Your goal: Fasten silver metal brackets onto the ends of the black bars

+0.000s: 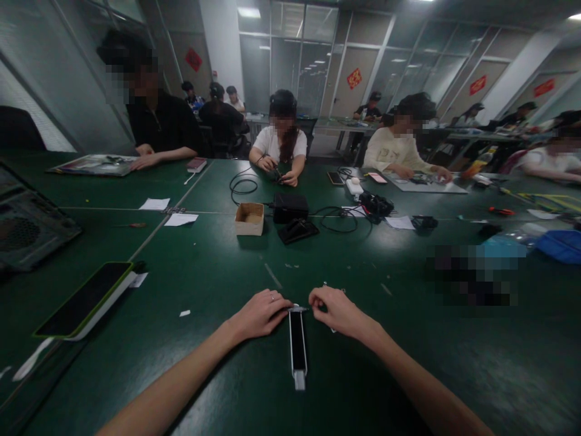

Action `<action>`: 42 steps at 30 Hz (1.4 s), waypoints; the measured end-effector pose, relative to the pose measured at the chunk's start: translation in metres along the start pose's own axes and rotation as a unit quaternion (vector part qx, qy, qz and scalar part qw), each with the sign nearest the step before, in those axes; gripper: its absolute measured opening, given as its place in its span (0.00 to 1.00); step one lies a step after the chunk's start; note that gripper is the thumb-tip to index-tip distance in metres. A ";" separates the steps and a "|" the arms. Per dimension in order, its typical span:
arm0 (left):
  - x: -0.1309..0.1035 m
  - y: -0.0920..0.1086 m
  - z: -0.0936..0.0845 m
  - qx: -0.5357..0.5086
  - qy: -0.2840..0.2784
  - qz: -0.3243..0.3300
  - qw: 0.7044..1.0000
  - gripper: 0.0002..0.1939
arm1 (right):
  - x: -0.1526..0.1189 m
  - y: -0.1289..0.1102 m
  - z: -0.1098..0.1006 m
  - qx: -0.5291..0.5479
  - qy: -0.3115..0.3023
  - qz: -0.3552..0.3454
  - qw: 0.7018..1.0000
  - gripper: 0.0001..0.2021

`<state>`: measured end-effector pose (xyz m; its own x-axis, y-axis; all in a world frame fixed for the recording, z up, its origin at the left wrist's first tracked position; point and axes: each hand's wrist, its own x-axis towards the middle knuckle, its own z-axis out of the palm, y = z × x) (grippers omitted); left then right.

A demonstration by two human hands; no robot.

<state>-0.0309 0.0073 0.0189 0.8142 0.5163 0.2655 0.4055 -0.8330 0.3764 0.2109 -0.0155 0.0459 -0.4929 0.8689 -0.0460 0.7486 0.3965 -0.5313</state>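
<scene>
A narrow device with a white frame and a black face (298,342) lies lengthwise on the green table in front of me. A small silver piece (299,384) sticks out of its near end, and a thin grey part lies crosswise at its far end. The fingers of my left hand (265,312), a ring on one, are closed on that far end from the left. Just right of it, my right hand (338,310) has its fingers curled into a pinch; anything in them is too small to make out. Small shiny bits show around the right hand, partly hidden by it.
An open cardboard box (249,229) and a black box (290,208) stand further back, with cables beside them. A green-edged phone-like device (86,300) rests at left, near a computer case (31,224). A blue container (560,245) is at right. Several people work opposite.
</scene>
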 end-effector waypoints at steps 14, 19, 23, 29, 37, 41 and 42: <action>0.000 0.001 -0.001 0.001 0.001 -0.002 1.000 0.12 | -0.003 0.002 0.006 0.051 0.016 -0.008 0.999 0.05; 0.001 0.001 -0.001 0.002 -0.006 -0.006 1.000 0.12 | -0.002 0.002 0.009 0.066 0.011 -0.001 0.998 0.05; 0.000 0.000 0.000 0.003 -0.008 -0.005 1.000 0.12 | -0.001 0.000 0.012 0.086 0.013 0.008 0.996 0.05; 0.000 -0.001 0.002 0.007 -0.001 0.003 1.000 0.12 | 0.000 -0.002 0.016 0.102 0.028 0.021 0.994 0.06; -0.001 -0.001 0.001 0.006 -0.006 -0.001 1.000 0.12 | -0.002 -0.004 0.011 0.077 0.022 0.008 0.997 0.08; -0.001 -0.002 0.001 0.001 -0.010 -0.003 1.000 0.12 | -0.002 -0.003 0.012 0.077 0.018 0.009 0.997 0.08; -0.001 -0.002 0.001 0.000 -0.012 -0.003 1.000 0.12 | -0.002 -0.002 0.012 0.079 0.016 0.009 0.997 0.08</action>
<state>-0.0317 0.0084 0.0167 0.8212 0.5169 0.2419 0.4105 -0.8295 0.3787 0.2046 -0.0214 0.0374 -0.4639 0.8853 -0.0306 0.6769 0.3320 -0.6569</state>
